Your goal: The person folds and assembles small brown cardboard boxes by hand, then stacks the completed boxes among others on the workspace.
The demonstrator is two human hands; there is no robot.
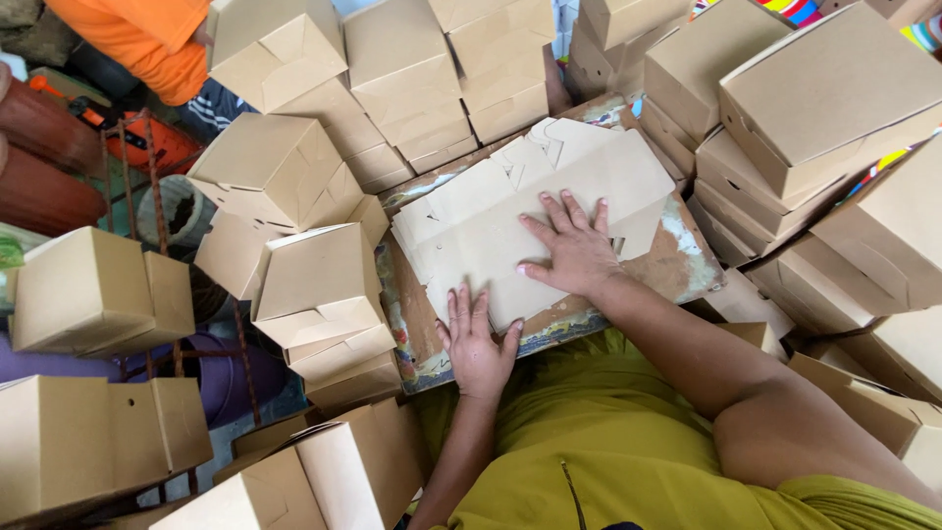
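Both hands lie open and flat at frame centre. The left hand (478, 344) and right hand (574, 250) press a stack of flat cardboard blanks (510, 211) on the table (687, 265), folded boxes (294, 186) piled around.

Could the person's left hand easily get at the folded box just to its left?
Probably yes. The left hand rests flat on the stack of flat cardboard, and the nearest folded box sits close beside it with nothing between.

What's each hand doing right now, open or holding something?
Left hand: open, flat, palm down on the flat cardboard sheets.
Right hand: open, fingers spread, pressing the same sheets.
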